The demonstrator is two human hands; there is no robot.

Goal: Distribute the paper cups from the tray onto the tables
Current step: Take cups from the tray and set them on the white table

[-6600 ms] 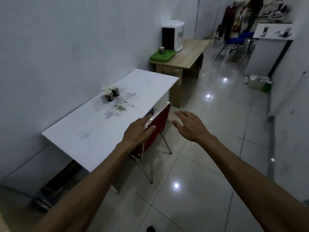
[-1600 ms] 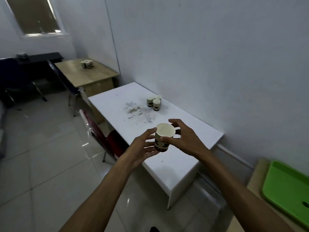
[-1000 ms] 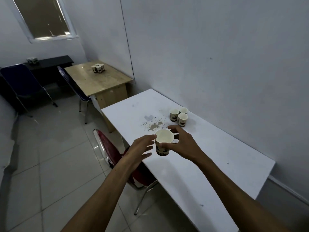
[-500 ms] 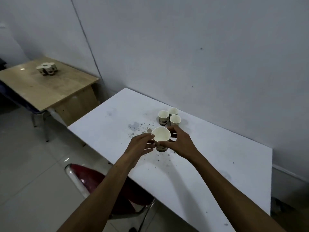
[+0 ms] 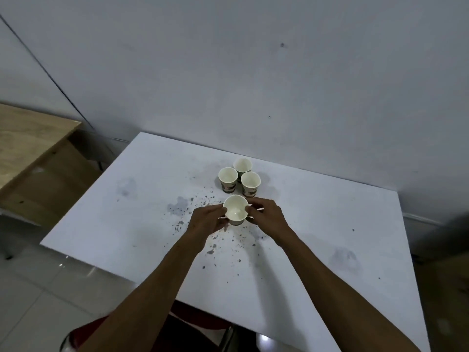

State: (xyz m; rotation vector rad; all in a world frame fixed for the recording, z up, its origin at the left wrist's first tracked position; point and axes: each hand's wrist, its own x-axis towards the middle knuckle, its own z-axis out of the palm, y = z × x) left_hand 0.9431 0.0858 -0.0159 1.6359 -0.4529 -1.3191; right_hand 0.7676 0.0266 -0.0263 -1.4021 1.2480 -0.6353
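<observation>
Nearest, partly seen under the front edge, a red-seated chair with a chrome frame (image 5: 83, 336). Above it, two bare forearms reaching out over the white rectangular surface (image 5: 317, 237), speckled and smudged with grey flecks around the middle. At their ends, left hand (image 5: 206, 221) and right hand (image 5: 266, 215) closed in from either side on one small white paper cup with a dark printed band (image 5: 236, 210), fingers curled round its wall, mouth up and empty, held low over the surface or just touching it; cannot tell which. Likely very light and thin-walled, so easily crushed or dented by a hard squeeze and easily tipped by a nudge; best taken gently round the middle of the wall below the stiffer rolled rim, or under the base, never by pinching the rim out of round. Dry paper, so probably not slippery. Just beyond, a cluster of three matching paper cups (image 5: 239, 177), upright and touching one another, close to the held cup but apart from it. Farther left, the corner of a light wooden table (image 5: 28, 146); behind everything, a plain grey wall (image 5: 253, 72). Against half a second ago: held cup carried nearer to the cluster and lower, left hand now gripping rather than merely touching, view swung down so the wooden table's own cups fall out of sight. Against 6.6 seconds ago: no cup in either hand then, left hand on the chair back.
</observation>
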